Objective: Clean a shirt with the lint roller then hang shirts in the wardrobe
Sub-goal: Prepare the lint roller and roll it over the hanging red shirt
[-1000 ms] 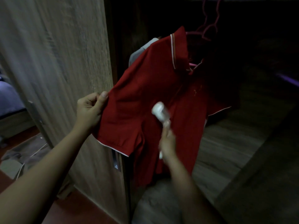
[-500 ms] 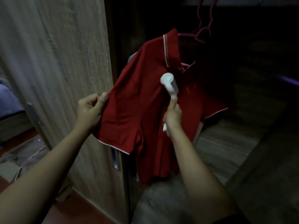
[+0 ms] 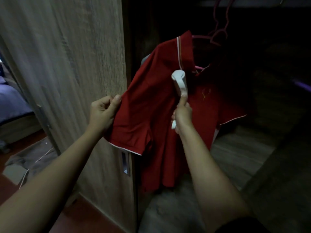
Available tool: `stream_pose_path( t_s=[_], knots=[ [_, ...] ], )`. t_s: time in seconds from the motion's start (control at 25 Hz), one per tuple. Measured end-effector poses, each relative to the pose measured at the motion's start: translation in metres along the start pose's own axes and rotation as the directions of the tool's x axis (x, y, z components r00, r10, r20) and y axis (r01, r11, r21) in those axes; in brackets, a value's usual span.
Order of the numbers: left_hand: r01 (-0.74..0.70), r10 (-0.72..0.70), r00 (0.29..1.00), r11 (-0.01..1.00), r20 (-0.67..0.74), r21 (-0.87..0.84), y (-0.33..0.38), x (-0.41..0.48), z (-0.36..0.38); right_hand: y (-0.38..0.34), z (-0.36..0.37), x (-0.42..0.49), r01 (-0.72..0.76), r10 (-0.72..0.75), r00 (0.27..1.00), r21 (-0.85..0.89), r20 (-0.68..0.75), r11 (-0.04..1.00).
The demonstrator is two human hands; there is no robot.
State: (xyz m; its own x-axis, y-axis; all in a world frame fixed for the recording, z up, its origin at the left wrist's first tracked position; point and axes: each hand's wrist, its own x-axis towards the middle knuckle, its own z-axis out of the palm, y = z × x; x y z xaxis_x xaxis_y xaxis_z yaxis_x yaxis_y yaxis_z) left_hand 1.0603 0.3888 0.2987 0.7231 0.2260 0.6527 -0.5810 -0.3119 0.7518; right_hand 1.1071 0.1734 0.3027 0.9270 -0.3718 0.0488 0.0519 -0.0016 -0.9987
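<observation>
Head view: the red shirt [image 3: 151, 106] hangs from a pink hanger [image 3: 218, 33] inside the dark wardrobe opening; the hanger hook rises above the collar toward the rail [image 3: 252, 3], and whether it is seated there cannot be told. The left hand [image 3: 102, 113] is at the shirt's left edge, pinching the sleeve cloth between the thumb and curled fingers and drawing the panel out flat. The right hand [image 3: 182, 113] is in front of the shirt's middle, fingers wrapped round the handle of the lint roller [image 3: 179, 81] with the forefinger laid up along its neck. The white roller head rests on the cloth just below the collar and just left of the chest emblem. Judged from this, the cleaning step is in hand and the hanging step is not yet finished. The next move calls for a straight stroke from the collar toward the hem with even pressure, while the left hand holds the cloth taut so the panel does not bunch under the roller. Count: one lint roller; one red shirt; one grey garment [image 3: 144, 58] showing as a sliver behind the shirt's shoulder; two hands; pink hangers number at least one, and the exact count cannot be told in the dark. Left of the shirt stands one wooden wardrobe door [image 3: 75, 64], and one bed [image 3: 11, 101] lies beyond that door.
</observation>
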Motion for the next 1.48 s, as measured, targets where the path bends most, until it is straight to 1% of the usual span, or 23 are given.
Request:
stream_pose_path(
  t_s=[0.04,0.08,0.2,0.24,0.28,0.36,0.44,0.48,0.52,0.6,0.68,0.76,0.8,0.88,0.92,0.96,1.04,1.12,1.2,1.32,1.36,1.4,1.48],
  knots=[
    [-0.002,0.002,1.000,1.000,-0.001,-0.001,-0.001,0.000,0.000,0.002,-0.001,-0.007,-0.023,0.022,0.999,0.045,0.024,0.999],
    [-0.007,0.007,1.000,1.000,-0.001,0.002,-0.002,0.000,0.001,0.012,0.004,-0.022,-0.023,0.021,0.999,0.055,0.037,0.998],
    [-0.020,0.020,1.000,1.000,0.003,-0.006,-0.004,0.000,-0.001,0.058,0.031,-0.094,-0.046,0.035,0.988,0.076,0.150,0.996],
    [-0.026,0.026,1.000,1.000,0.003,-0.006,-0.004,0.001,-0.001,0.063,0.038,-0.106,-0.006,-0.008,0.980,0.069,0.197,0.998],
    [-0.022,0.022,1.000,1.000,0.010,-0.001,-0.003,0.001,-0.001,0.058,0.042,-0.105,0.063,-0.065,0.977,0.018,0.201,0.998],
    [0.002,-0.002,1.000,1.000,0.022,0.011,0.000,0.001,-0.002,0.025,0.036,-0.069,0.096,-0.087,0.991,-0.082,0.102,0.992],
    [0.015,-0.015,1.000,1.000,0.022,0.000,0.001,0.001,-0.002,-0.016,0.023,-0.021,0.072,-0.071,0.997,0.007,-0.043,0.997],
    [0.023,-0.023,1.000,1.000,0.020,-0.004,0.001,0.000,-0.002,-0.028,0.017,-0.010,0.064,-0.058,0.996,0.079,-0.070,0.995],
    [0.028,-0.027,0.999,1.000,0.017,-0.008,0.002,0.000,-0.002,-0.027,0.014,-0.011,0.072,-0.065,0.995,0.092,-0.076,0.993],
    [0.019,-0.019,1.000,1.000,0.012,-0.014,0.002,0.000,-0.001,-0.001,0.019,-0.047,0.110,-0.110,0.994,0.068,-0.013,0.992],
    [0.014,-0.014,1.000,1.000,0.016,-0.018,0.000,0.000,0.000,0.039,0.028,-0.104,0.071,-0.077,0.992,0.065,0.100,0.995],
    [0.014,-0.013,1.000,1.000,0.021,-0.025,-0.002,0.001,-0.002,0.052,0.033,-0.128,0.064,-0.067,0.983,0.022,0.168,0.998],
    [0.013,-0.012,1.000,1.000,0.024,-0.022,-0.003,0.002,-0.003,0.045,0.032,-0.116,0.100,-0.099,0.986,0.001,0.137,0.995],
    [0.012,-0.011,1.000,1.000,0.024,-0.005,-0.003,0.002,-0.003,0.014,0.022,-0.070,0.178,-0.179,0.984,-0.053,-0.007,0.983],
    [0.010,-0.010,1.000,1.000,0.021,0.001,-0.002,0.001,-0.003,-0.004,0.014,-0.048,0.235,-0.241,0.969,-0.091,-0.062,0.968],
    [0.010,-0.010,1.000,1.000,0.017,0.004,-0.001,0.001,-0.003,-0.014,0.007,-0.030,0.295,-0.307,0.948,-0.133,-0.084,0.946],
    [0.011,-0.011,1.000,1.000,0.009,0.000,-0.001,0.001,-0.002,0.003,0.001,-0.019,0.427,-0.449,0.891,-0.215,-0.068,0.879],
    [0.004,-0.004,1.000,1.000,-0.001,0.003,-0.004,0.002,-0.002,0.058,-0.001,-0.024,0.465,-0.492,0.869,-0.253,-0.052,0.848],
    [0.000,0.000,1.000,1.000,-0.008,0.006,-0.004,0.000,-0.002,0.125,-0.006,-0.032,0.410,-0.452,0.890,-0.338,-0.053,0.847],
    [-0.006,0.007,1.000,0.999,-0.014,0.035,-0.005,0.001,-0.001,0.218,-0.005,-0.040,0.269,-0.295,0.955,-0.443,0.010,0.855],
    [-0.016,0.016,1.000,0.999,-0.013,0.044,-0.005,0.001,-0.002,0.241,-0.003,-0.043,0.213,-0.224,0.974,-0.487,0.036,0.847],
    [-0.021,0.022,1.000,0.999,-0.011,0.047,-0.005,0.001,-0.002,0.261,-0.002,-0.043,0.171,-0.177,0.983,-0.539,0.042,0.825],
    [-0.017,0.017,1.000,0.999,-0.013,0.047,-0.007,0.003,-0.003,0.286,-0.001,-0.040,0.052,-0.033,0.999,-0.616,0.042,0.786]
  ],
)
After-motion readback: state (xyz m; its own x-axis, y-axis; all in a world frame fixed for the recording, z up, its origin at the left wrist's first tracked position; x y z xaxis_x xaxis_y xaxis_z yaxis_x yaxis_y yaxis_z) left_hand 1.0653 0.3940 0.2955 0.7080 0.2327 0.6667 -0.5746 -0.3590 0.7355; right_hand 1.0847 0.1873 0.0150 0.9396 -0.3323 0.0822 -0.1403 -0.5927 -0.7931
